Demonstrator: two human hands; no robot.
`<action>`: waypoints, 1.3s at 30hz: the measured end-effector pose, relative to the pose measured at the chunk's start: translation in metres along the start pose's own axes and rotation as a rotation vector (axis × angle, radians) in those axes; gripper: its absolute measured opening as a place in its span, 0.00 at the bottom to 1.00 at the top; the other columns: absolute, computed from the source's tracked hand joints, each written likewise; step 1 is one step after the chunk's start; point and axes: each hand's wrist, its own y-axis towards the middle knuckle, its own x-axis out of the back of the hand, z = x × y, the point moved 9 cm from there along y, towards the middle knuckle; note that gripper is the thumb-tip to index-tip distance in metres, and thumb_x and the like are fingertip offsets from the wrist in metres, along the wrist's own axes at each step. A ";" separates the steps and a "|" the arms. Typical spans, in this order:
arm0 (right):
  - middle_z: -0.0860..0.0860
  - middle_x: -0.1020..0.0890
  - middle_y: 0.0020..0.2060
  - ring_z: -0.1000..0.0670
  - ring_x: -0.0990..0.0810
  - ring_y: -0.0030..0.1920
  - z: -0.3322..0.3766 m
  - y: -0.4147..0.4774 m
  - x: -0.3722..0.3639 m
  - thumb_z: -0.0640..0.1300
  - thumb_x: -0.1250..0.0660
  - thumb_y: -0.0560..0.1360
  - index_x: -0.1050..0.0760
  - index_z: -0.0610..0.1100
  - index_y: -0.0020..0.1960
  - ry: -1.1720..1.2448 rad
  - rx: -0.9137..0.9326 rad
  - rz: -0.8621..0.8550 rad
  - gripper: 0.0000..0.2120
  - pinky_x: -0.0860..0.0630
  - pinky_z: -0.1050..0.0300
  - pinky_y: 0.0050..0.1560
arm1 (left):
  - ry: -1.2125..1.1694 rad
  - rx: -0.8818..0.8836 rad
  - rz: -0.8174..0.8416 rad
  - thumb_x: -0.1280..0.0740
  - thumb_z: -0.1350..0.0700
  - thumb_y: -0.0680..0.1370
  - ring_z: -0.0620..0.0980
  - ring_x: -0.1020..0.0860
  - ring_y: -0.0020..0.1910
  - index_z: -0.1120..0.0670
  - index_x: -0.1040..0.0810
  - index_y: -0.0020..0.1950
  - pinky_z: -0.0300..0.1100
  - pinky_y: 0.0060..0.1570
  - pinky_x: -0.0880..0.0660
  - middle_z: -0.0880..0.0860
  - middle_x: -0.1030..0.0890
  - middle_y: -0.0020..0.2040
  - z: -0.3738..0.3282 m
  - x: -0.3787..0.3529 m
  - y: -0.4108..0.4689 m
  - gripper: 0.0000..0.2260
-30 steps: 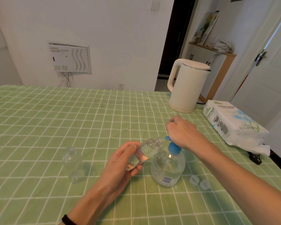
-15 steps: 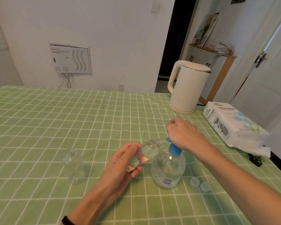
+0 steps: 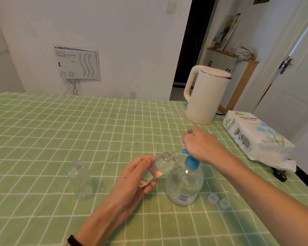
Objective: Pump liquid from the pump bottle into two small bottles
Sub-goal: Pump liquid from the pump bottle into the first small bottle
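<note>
A clear pump bottle with a blue pump head stands on the green checked tablecloth, holding clear liquid. My right hand rests on top of the blue pump head, fingers curled over it. My left hand grips a small clear bottle, tilted with its open mouth just under the blue spout; some liquid shows in it. A second small clear bottle stands upright and uncapped to the left, apart from both hands.
Two small clear caps lie right of the pump bottle. A white kettle and a tissue paper pack sit at the back right. A black plug lies near the table's right edge.
Both hands and the bottles stay almost where they were. My right hand keeps its place on the pump head and the small bottle stays tilted at the spout.
</note>
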 end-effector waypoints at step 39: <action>0.48 0.25 0.59 0.42 0.30 0.61 0.002 -0.005 -0.004 0.48 0.49 0.77 0.29 0.49 0.61 0.036 -0.015 0.012 0.17 0.34 0.37 0.65 | -0.025 -0.005 0.035 0.30 0.49 0.79 0.44 0.21 0.36 0.55 0.16 0.49 0.39 0.35 0.25 0.51 0.16 0.43 0.008 0.001 0.004 0.10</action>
